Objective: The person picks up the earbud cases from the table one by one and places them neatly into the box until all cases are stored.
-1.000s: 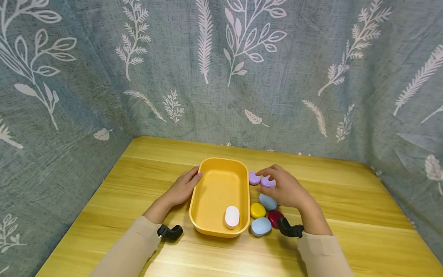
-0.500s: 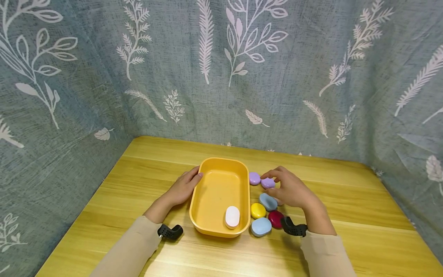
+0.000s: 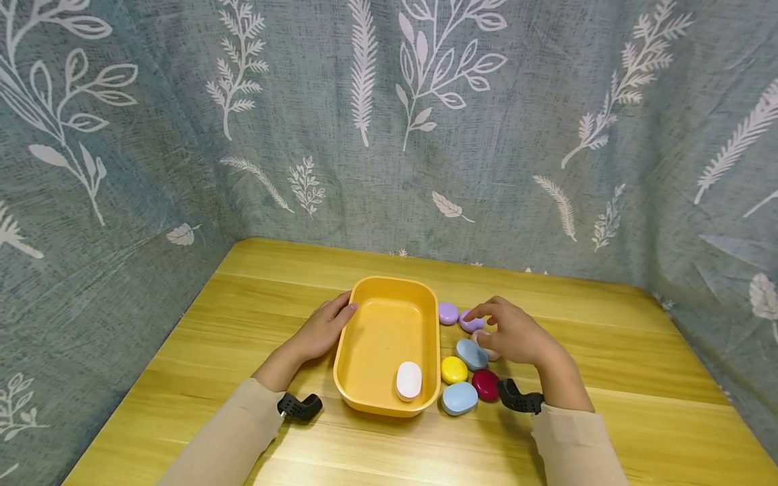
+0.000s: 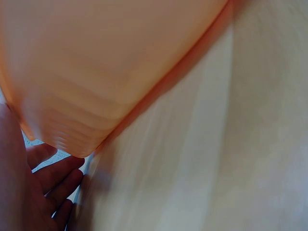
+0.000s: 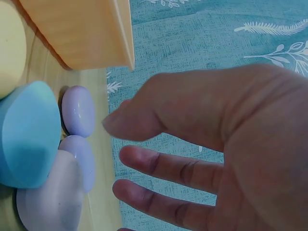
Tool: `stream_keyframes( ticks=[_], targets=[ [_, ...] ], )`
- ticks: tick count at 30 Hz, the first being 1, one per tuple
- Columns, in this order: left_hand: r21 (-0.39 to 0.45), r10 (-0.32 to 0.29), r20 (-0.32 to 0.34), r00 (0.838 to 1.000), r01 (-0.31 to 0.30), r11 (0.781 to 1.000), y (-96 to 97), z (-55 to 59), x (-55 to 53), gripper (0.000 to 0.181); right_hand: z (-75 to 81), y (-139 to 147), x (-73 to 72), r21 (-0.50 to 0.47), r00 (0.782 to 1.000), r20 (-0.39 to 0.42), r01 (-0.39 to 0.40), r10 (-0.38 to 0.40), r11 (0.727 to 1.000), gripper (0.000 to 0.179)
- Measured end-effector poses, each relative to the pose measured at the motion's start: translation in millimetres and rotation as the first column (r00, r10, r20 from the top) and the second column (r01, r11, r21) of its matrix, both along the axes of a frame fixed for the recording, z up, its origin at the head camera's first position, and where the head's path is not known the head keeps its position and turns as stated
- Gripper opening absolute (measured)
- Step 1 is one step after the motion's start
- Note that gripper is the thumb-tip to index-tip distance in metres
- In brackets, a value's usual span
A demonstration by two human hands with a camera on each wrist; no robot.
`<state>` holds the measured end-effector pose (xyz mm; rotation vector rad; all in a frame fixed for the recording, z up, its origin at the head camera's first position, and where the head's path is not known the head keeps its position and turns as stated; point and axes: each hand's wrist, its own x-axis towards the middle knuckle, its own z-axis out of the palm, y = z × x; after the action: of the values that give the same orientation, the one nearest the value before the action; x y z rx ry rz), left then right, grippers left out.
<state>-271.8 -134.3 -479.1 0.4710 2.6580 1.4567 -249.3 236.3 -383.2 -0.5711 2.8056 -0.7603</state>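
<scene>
My left hand (image 3: 321, 329) holds the left wall of a yellow plastic basin (image 3: 340, 364), its thumb over the rim and its fingers along the outside. In the left wrist view those fingers (image 4: 60, 180) lie by the basin's corner. Inside the basin, at the near right, is a white oval block (image 3: 408, 380). My right hand (image 3: 516, 331) hovers with parted fingers over smooth oval pieces right of the basin. Closest to it are a purple piece (image 3: 471, 321), a pale pinkish piece (image 5: 55, 197) partly hidden in the head view, and a grey-blue piece (image 3: 471, 354).
Another purple piece (image 3: 448, 313) lies against the basin's right side. Nearer are a yellow piece (image 3: 454, 370), a dark red piece (image 3: 485, 385) and a light blue piece (image 3: 459, 398). A patterned blue-grey curtain (image 3: 389, 169) surrounds the wooden table (image 3: 638, 378).
My right hand has drifted slightly right and toward me, uncovering more of the far purple pieces and the pale pinkish piece. My left hand and the basin have stayed put.
</scene>
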Motion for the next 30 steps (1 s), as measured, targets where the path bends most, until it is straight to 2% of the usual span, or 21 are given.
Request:
stream_keyframes(
  ticks=[9,13,19,30],
  targets=[
    [-0.004,0.015,0.008,1.000,-0.015,1.000,0.8,-1.0,-2.2,0.066,-0.8,3.3,-2.1,0.015,0.999,0.050,0.011,-0.011,1.000,0.022],
    [0.001,0.022,0.007,1.000,-0.022,1.000,1.4,-0.8,-3.2,0.065,-1.6,5.3,-3.5,0.021,0.998,0.064,0.016,-0.018,1.000,0.024],
    [0.013,0.013,-0.001,1.000,-0.012,1.000,1.4,0.1,-3.4,0.064,-3.7,7.4,-6.6,-0.006,0.990,0.134,0.043,-0.042,0.999,0.034],
    [0.001,0.016,0.011,1.000,-0.016,1.000,0.9,-0.1,-2.9,0.064,-10.2,10.2,-10.7,0.043,0.995,0.099,-0.007,0.002,0.999,0.045]
  ],
)
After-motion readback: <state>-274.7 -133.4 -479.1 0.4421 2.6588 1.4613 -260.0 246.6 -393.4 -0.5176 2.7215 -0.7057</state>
